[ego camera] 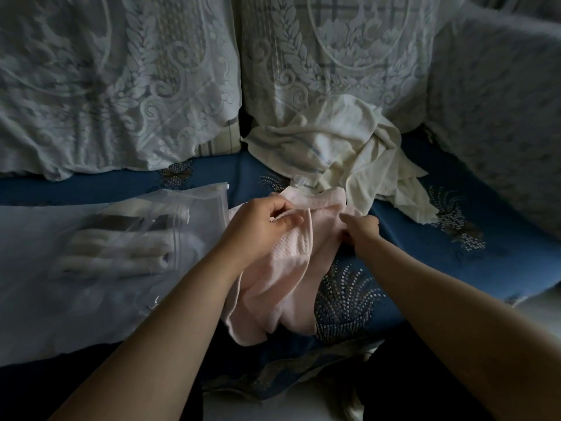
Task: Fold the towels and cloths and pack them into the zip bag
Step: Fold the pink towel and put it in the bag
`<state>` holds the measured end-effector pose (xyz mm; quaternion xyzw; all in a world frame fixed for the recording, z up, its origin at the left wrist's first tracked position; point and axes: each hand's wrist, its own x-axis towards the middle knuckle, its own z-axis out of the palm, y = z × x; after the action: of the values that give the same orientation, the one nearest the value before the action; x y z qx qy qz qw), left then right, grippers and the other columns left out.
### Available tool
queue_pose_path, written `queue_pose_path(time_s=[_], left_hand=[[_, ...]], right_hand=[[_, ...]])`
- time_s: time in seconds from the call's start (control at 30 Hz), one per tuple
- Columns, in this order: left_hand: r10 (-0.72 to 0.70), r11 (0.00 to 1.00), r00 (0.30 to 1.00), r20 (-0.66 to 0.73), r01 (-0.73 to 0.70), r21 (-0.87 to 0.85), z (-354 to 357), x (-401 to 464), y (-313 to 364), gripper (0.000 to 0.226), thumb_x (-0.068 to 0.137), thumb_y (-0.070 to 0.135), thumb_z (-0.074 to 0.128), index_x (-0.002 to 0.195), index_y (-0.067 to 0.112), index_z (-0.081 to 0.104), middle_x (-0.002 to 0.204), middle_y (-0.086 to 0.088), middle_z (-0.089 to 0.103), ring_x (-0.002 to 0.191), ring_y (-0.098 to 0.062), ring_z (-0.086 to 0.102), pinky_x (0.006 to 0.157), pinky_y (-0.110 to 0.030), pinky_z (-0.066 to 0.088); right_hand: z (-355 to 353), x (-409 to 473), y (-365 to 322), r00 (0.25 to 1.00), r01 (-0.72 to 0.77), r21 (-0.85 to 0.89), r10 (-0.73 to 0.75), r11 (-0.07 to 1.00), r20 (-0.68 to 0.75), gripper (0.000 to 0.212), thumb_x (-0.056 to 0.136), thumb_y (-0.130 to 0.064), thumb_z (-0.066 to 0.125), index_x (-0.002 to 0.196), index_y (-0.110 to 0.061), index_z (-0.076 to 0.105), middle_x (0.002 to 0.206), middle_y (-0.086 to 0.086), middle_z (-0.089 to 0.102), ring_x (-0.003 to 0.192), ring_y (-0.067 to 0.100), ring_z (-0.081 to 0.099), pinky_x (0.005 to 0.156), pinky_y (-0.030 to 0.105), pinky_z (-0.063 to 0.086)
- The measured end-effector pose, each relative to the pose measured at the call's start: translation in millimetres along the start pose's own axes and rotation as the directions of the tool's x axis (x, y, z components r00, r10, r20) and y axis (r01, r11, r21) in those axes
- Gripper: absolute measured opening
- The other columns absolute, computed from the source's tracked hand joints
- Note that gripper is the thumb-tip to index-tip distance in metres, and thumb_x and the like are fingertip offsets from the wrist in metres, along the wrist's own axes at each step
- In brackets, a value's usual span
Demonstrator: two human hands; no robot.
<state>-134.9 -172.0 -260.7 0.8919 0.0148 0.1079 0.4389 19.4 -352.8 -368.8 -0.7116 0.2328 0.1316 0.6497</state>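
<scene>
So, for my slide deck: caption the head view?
Both hands grip a pink towel beside a part-filled zip bag.

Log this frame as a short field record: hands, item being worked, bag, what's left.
left hand: pinches an edge of the pale pink waffle-textured towel
right hand: grips the same towel's right side
clear plastic zip bag: left of the towel, folded pale cloths inside
crumpled cream cloth with blue stripes: unfolded, behind the towel
surface: blue patterned sofa cover
</scene>
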Motion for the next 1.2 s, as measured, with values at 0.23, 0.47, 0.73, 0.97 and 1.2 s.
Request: queue_pose_path(time_s=[0.23,0.47,0.73,0.97,1.2], left_hand=[[0.089,0.976,0.991,0.103,-0.066,-0.207,7,-5,6,0.016,0.085,0.013,0.067,0.09,0.028,0.07,0.085,0.021,0.067,0.085,0.008,0.062,0.082,-0.012,0.047],[0.105,0.978,0.993,0.047,-0.094,-0.185,9,-6,5,0.009,0.086,0.012,0.067,0.09,0.021,0.068,0.085,0.011,0.066,0.081,0.003,0.06,0.076,-0.012,0.047],[0.269,0.951,0.95,-0.159,-0.289,-0.113,6,-3,11,0.009,0.086,0.006,0.064,0.088,0.015,0.063,0.125,0.004,0.046,0.113,0.001,0.052,0.094,-0.01,0.041],[0.251,0.95,0.962,-0.103,-0.265,-0.166,-10,-13,34,0.008,0.09,0.019,0.062,0.09,0.024,0.055,0.088,0.006,0.058,0.076,0.002,0.057,0.07,-0.015,0.043],[0.32,0.944,0.935,-0.155,-0.328,-0.035,-14,-10,75,0.022,0.092,0.008,0.056,0.113,0.006,0.065,0.1,-0.004,0.056,0.089,-0.004,0.056,0.082,0.0,0.037]], right_hand=[[-7,2,-15,0.996,-0.049,-0.225,0.03,0.973,-0.088,0.02,0.086,-0.015,0.061,0.09,0.004,0.058,0.065,0.01,0.052,0.05,0.021,0.047,0.043,0.028,0.044],[2,-43,-24,0.905,0.421,-0.309,-0.419,0.853,0.074,0.025,0.086,-0.03,0.059,0.068,-0.019,0.047,0.062,-0.002,0.05,0.056,0.013,0.046,0.047,0.023,0.036],[6,-150,-26,0.612,0.725,0.056,-0.68,0.686,0.404,0.019,0.086,-0.004,0.063,0.081,-0.023,0.066,0.066,-0.009,0.069,0.062,0.002,0.061,0.058,0.022,0.049],[-15,-183,-36,0.542,0.821,-0.045,-0.755,0.568,0.37,0.019,0.088,-0.005,0.059,0.1,-0.015,0.07,0.068,-0.015,0.064,0.062,-0.009,0.059,0.059,0.009,0.044],[-36,-209,-64,0.531,0.833,-0.039,-0.776,0.553,0.341,0.019,0.092,-0.02,0.058,0.109,-0.017,0.052,0.091,-0.005,0.063,0.074,0.009,0.064,0.061,0.025,0.051]])
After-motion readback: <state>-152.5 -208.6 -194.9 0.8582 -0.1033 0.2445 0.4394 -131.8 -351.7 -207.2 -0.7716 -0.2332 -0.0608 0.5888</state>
